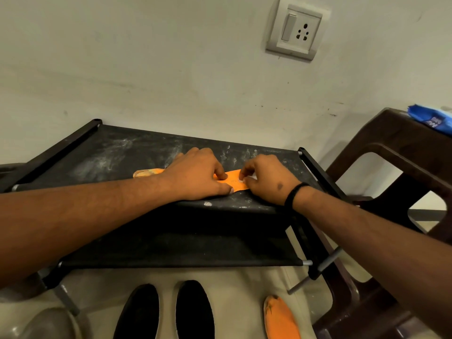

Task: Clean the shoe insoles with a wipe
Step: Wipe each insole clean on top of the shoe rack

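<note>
Item: second orange insole, lying on the floor beside a pair of black shoes, in front of the rack; untouched.

Item: orange insole, flat on the rack's top shelf, near its front edge, right of centre. Judged light, thin, floppy; best pinned flat at mid-length while wiped.

Left hand: palm down, fingers pressing the insole's middle.

Right hand: fingers curled, pinching a small white wipe against the insole's right end; wrist lifted.
</note>
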Available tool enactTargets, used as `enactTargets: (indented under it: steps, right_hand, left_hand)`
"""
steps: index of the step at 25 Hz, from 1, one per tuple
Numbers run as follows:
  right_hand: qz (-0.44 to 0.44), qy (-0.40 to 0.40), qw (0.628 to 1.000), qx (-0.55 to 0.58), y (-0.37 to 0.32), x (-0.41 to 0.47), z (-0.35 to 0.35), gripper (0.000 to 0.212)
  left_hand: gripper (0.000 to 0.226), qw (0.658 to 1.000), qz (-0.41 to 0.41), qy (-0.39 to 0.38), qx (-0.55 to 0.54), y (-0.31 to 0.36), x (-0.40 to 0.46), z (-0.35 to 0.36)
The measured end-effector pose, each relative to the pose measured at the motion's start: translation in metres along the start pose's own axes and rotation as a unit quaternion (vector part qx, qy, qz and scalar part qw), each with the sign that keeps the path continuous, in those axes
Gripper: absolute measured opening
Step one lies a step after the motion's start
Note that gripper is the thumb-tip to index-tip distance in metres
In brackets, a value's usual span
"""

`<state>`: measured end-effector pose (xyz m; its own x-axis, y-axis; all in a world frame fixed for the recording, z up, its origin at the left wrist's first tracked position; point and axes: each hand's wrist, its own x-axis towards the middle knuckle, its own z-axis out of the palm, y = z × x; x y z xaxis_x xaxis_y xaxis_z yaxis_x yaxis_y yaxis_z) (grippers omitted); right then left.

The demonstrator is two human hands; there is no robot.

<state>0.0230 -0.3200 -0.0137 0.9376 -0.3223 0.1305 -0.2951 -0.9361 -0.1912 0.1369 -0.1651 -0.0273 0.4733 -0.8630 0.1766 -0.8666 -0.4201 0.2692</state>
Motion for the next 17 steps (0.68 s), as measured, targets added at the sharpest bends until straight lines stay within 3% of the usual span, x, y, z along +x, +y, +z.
enactTargets:
  steps: [3,8,13,17]
  right_hand:
    - [-0.053,-0.025,0.998,0.025,-0.014,-0.003,0.001,0.018]
    - [0.078,0.018,0.996,-0.028,0.005,0.011,-0.003,0.019]
    - [0.01,-0.027,1.0,0.01,-0.025,0.007,0.006,0.018]
    - [0.07,0.007,0.996,-0.061,-0.004,0.013,0.001,0.02]
  left_hand:
    - [0.043,1.0,0.001,0.009,-0.004,0.0,0.0,0.001]
    - [0.044,1.0,-0.008,-0.003,-0.004,0.003,-0.002,-0.002]
    - [0.04,1.0,0.008,0.017,-0.016,0.0,-0.001,-0.002]
    - [0.046,1.0,-0.008,0.022,-0.019,-0.001,-0.002,-0.001]
